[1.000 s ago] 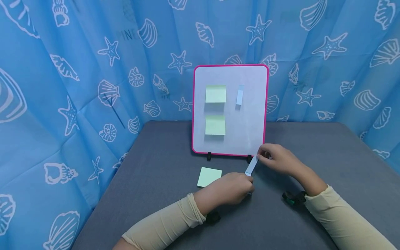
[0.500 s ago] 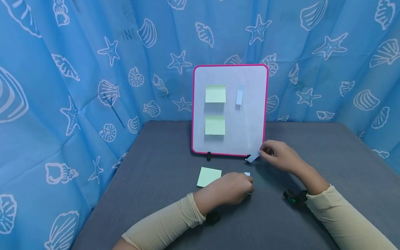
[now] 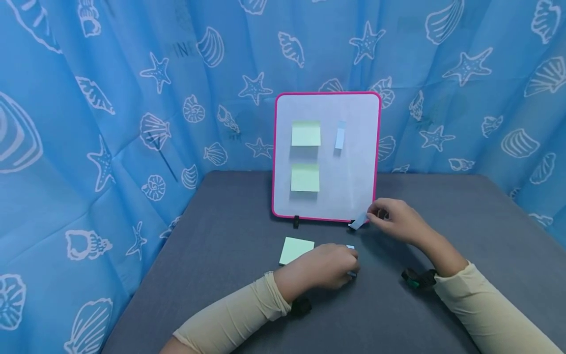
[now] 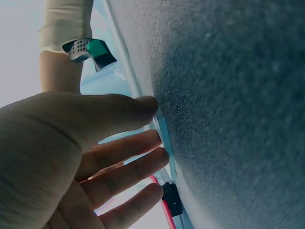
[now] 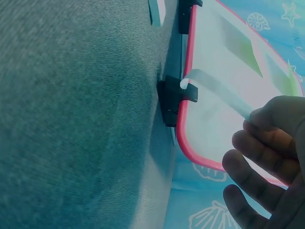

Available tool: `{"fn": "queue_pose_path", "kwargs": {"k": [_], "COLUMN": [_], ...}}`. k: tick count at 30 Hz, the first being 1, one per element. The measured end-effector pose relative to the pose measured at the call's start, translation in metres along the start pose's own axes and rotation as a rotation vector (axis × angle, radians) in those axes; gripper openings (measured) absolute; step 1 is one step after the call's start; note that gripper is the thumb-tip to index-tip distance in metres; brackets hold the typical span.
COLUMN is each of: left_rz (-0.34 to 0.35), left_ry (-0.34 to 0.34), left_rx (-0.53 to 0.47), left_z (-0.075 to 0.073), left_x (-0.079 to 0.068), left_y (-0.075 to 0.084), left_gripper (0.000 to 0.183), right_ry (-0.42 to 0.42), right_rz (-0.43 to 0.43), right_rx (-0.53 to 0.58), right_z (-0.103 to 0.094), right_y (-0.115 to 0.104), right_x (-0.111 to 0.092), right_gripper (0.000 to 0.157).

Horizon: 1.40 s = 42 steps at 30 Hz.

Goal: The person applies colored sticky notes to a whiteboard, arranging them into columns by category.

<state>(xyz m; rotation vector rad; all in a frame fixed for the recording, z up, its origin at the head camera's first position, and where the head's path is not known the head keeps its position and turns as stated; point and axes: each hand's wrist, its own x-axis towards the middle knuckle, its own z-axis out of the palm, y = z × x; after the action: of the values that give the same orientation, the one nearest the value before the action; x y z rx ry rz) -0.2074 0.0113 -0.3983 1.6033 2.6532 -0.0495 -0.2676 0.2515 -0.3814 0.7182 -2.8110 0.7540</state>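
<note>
My right hand [image 3: 395, 221] pinches one end of a narrow blue sticky strip [image 3: 358, 221] between thumb and forefinger, near the lower right corner of a pink-framed whiteboard [image 3: 329, 201]. In the right wrist view the strip [image 5: 221, 89] curls at its free end, apart from the table. On the table, my left hand [image 3: 322, 268] holds a narrow blue sticky-note pad [image 3: 351, 247], mostly covered by the fingers. The left wrist view has the pad's edge [image 4: 165, 138] between thumb and fingertips. Left of it lies a square green sticky-note pad [image 3: 295, 250].
Two green sticky notes [image 3: 305, 133] are stuck on the whiteboard's left half, one above the other. A blue strip [image 3: 340, 135] is stuck at its upper right. Black feet [image 3: 296, 222] support the board on the grey table [image 3: 239, 216]. A shell-patterned blue curtain [image 3: 177, 123] hangs behind.
The blue strip has come off the pad under my left hand. My right hand has moved slightly up and right with it. My left hand stays in place.
</note>
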Motion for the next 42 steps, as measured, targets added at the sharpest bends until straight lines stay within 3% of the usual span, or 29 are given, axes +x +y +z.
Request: {"fn": "queue_pose_path", "kwargs": {"k": [9,15,28,33,42], "left_rz": [0.018,0.009,-0.005,-0.027,-0.104], "left_ry": [-0.043,-0.042,0.174,0.245,0.395], "left_rx": [-0.072,-0.125,-0.14,-0.13,-0.153], "left_z": [-0.003,-0.01,-0.032,-0.045,-0.064], "left_x": [0.005,0.006,0.001,-0.001,-0.004], "left_y": [-0.003,-0.007,-0.03,-0.042,-0.066], "left_gripper": [0.021,0.024,0.028,0.027,0.028], "right_ry": [0.045,0.153,0.545,0.587,0.578], "right_rz": [-0.011,-0.086,-0.273,-0.328,-0.404], "right_rx": [0.028,0.019,-0.077,-0.137,-0.273], "right_z": [-0.003,-0.011,-0.025,-0.033,-0.037], "right_y": [-0.003,-0.01,-0.019,-0.025,-0.031], "right_x": [0.001,0.007,0.032,0.045,0.073], "right_gripper": [0.007,0.004,0.014,0.017,0.022]}}
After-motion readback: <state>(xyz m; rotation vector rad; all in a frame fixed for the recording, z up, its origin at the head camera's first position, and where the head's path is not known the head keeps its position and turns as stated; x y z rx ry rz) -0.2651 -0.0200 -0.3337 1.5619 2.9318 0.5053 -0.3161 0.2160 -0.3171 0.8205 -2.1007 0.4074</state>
